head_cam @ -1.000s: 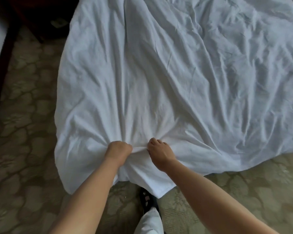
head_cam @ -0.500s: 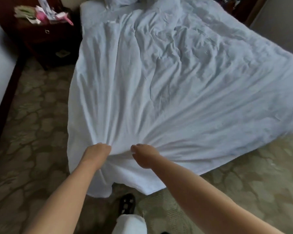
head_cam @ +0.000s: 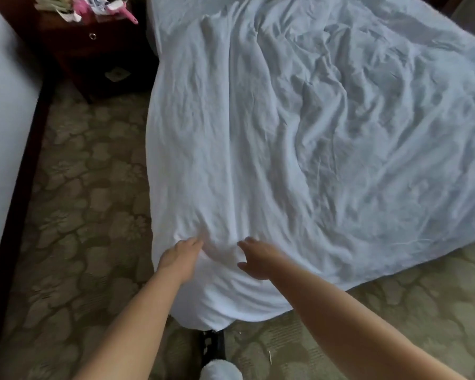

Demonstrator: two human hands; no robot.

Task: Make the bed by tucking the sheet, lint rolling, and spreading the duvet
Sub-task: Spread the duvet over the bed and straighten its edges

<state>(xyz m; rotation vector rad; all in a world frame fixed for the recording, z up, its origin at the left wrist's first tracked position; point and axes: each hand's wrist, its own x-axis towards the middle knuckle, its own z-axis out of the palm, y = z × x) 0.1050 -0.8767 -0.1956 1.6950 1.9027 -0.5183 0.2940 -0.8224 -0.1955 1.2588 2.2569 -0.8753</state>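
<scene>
A white wrinkled duvet covers the bed and hangs over its near corner, down towards the carpet. My left hand rests at that corner with its fingers stretched out, the fingertips touching the fabric. My right hand hovers just beside it with fingers spread and thumb out, holding nothing. Between the two hands the cloth lies in a loose bulge. No lint roller can be made out.
A dark wooden nightstand with pink and white clutter stands at the bed's far left. Patterned carpet runs along the left side beside a white wall with a dark skirting. My foot in a dark shoe is below the corner.
Both hands were gripping bunched duvet fabric at the corner; now they have let go and opened. The pulled-tight creases have slackened, and the view has tilted up towards the nightstand.
</scene>
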